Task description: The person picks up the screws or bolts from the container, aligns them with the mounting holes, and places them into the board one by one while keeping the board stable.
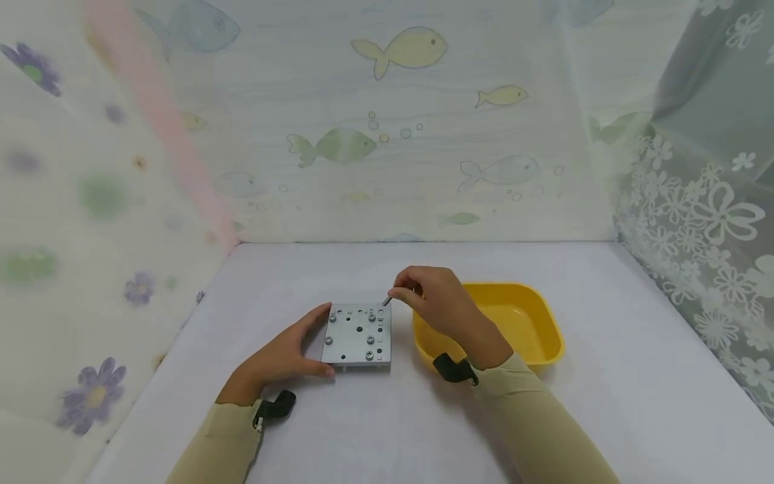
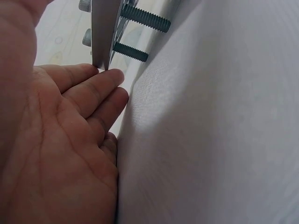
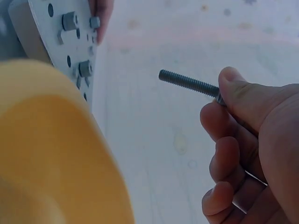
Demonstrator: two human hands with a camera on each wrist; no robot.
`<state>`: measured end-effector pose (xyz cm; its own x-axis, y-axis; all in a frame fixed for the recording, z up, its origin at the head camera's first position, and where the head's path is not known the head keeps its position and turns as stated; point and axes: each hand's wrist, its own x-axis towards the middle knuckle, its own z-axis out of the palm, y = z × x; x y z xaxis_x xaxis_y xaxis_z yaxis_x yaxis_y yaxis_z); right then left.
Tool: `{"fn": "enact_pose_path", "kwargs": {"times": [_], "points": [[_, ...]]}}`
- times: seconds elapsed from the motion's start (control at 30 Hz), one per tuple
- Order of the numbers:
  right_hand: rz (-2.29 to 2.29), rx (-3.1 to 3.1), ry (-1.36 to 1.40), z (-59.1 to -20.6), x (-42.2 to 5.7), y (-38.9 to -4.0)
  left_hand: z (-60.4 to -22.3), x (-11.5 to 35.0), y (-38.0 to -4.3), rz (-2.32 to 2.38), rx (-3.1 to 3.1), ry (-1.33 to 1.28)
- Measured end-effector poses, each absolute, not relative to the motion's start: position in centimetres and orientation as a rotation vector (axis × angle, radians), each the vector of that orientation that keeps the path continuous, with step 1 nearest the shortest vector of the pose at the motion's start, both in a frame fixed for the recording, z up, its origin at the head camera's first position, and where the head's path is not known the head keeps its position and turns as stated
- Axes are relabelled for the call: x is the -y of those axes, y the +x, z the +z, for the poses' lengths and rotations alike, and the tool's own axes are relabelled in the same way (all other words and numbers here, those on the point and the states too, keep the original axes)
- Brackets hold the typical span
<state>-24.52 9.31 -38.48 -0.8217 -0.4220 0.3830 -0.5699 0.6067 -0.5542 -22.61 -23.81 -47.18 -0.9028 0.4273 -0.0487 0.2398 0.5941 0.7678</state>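
A square grey metal plate (image 1: 351, 334) with several holes carries several socket-head bolts, their heads on top. In the left wrist view the threaded shank (image 2: 145, 18) of one bolt sticks out beneath the plate. My left hand (image 1: 284, 353) grips the plate from its left side, thumb at the near edge and fingertips at the far left corner. Between thumb and forefinger my right hand (image 1: 438, 299) pinches a loose bolt (image 3: 189, 84) by its head. The bolt's threaded end points down and left, close over the plate's far right corner.
A yellow plastic basin (image 1: 547, 329) stands right of the plate, partly under my right forearm. A white cloth covers the table (image 1: 375, 430). Patterned curtains (image 1: 387, 188) hang behind it and on both sides.
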Motion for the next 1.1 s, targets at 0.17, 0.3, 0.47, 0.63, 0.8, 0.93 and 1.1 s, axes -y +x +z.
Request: {"fn": "enact_pose_path", "kwargs": {"times": [0.17,0.3,0.47,0.63,0.8,0.93,1.1], "points": [[0.965,2.623,0.841,-38.5,-8.7,-24.3,-47.0,23.8,-22.7,1.190,-2.597,0.543],[0.927,2.628,0.854,-38.6,-8.1,-24.1,-46.9,23.8,-22.7,1.192,-2.589,0.529],[0.903,2.629,0.865,-38.9,-7.5,-23.7,-47.0,23.7,-22.7,1.213,-2.572,0.526],[0.871,2.642,0.863,-39.2,-7.0,-23.5,-46.9,23.7,-22.5,1.205,-2.573,0.529],[0.835,2.654,0.860,-39.6,-6.3,-23.4,-46.7,23.7,-22.4,1.195,-2.575,0.516],[0.826,2.669,0.855,-39.7,-6.0,-23.3,-46.7,23.7,-22.4,1.197,-2.579,0.522],[0.801,2.710,0.846,-39.9,-5.7,-23.1,-47.0,23.9,-22.6,1.209,-2.573,0.533]]}}
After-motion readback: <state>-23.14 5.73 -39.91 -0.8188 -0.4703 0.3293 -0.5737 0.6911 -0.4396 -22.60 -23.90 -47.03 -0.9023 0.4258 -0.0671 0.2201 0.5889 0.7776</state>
